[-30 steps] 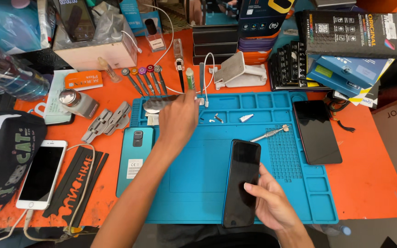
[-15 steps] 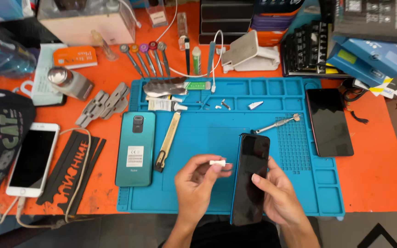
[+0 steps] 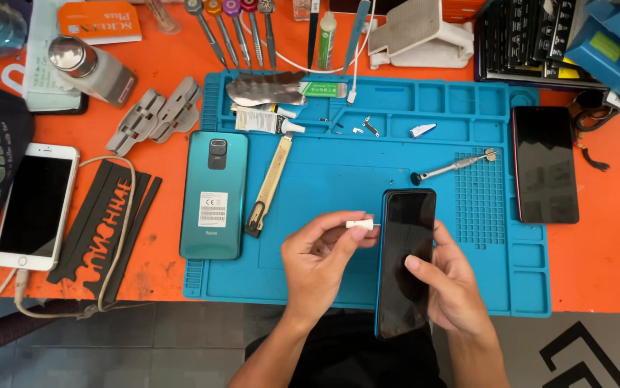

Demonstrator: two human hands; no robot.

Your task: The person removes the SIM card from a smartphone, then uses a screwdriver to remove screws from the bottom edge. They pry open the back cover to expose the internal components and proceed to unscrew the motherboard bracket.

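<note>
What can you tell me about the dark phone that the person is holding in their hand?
The black phone is a slim slab with a glossy dark screen, switched off, and a blue edge showing along its lower left side. It points away from the person, its top end over the blue mat. The right hand grips it from the right; the left hand holds a small white piece against its left edge.

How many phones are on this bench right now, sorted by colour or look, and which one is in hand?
Black-screened phone with blue edge, held by right hand, beside left hand pinching a small white part: 1
Teal phone lying face down: 1
White phone with cable: 1
Dark phone with reddish edge: 1
Total: 4
</note>
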